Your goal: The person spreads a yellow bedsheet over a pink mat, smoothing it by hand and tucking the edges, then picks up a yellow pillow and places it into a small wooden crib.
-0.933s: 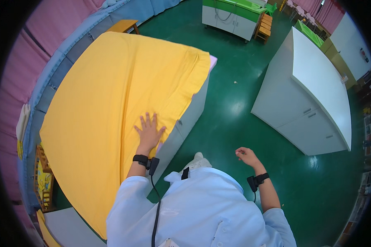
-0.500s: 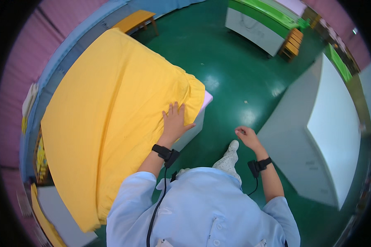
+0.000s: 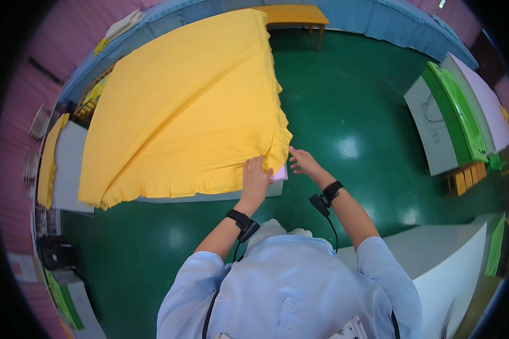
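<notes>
A large yellow sheet (image 3: 186, 107) with a ruffled hem covers a bed, and a bit of pink mattress corner (image 3: 279, 173) shows under its near right corner. My left hand (image 3: 255, 178) lies on the sheet's hem at that corner, fingers pressed on the cloth. My right hand (image 3: 303, 161) is just to the right, fingers spread, touching the sheet's corner edge; whether it grips the cloth is unclear. Both wrists wear black bands with cables.
The green floor (image 3: 350, 113) surrounds the bed. A white cabinet (image 3: 452, 265) stands at the lower right, a green-and-white bed (image 3: 458, 107) at the right, a wooden bench (image 3: 294, 14) at the top. A white nightstand (image 3: 68, 169) sits left of the bed.
The view has swung round the bed's corner. My left hand slid from the sheet's flat top to its corner hem, and my right hand came up from my side to the same corner.
</notes>
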A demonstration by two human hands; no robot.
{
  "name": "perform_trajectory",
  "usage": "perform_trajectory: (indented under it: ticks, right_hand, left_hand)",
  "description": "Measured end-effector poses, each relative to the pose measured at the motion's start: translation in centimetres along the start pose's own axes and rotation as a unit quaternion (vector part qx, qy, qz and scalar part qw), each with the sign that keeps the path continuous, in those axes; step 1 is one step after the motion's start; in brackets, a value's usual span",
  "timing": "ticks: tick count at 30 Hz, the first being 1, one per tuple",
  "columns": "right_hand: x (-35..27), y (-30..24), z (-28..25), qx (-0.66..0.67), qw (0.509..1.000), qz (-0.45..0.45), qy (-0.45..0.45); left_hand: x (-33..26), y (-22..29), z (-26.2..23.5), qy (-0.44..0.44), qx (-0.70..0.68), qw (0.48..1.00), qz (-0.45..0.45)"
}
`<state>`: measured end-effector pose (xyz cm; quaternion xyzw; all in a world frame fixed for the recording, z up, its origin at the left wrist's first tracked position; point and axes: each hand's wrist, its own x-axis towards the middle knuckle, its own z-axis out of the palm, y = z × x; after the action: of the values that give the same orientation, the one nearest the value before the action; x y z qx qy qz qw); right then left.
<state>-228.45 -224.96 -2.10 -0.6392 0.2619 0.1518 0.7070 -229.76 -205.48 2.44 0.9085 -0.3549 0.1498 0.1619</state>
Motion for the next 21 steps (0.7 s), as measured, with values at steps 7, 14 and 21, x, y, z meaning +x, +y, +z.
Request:
perform_trajectory:
  ticks: [7, 14, 21]
  right_hand:
    - [4.9, -0.9, 0.8, 0.062, 0.994, -0.085, 0.027]
    - [-0.4, 1.8, -0.6, 0.018, 0.988, -0.154, 0.0]
    - [-1.9, 3.2, -2.7, 0.07, 0.993, -0.096, -0.012]
  left_hand:
    - [0.2, 1.7, 1.8, 0.036, -0.03, 0.999, -0.021]
    - [0.4, 0.6, 3.1, 0.098, 0.011, 0.995, -0.028]
    - [-1.4, 0.4, 3.1, 0.118, -0.04, 0.992, 0.033]
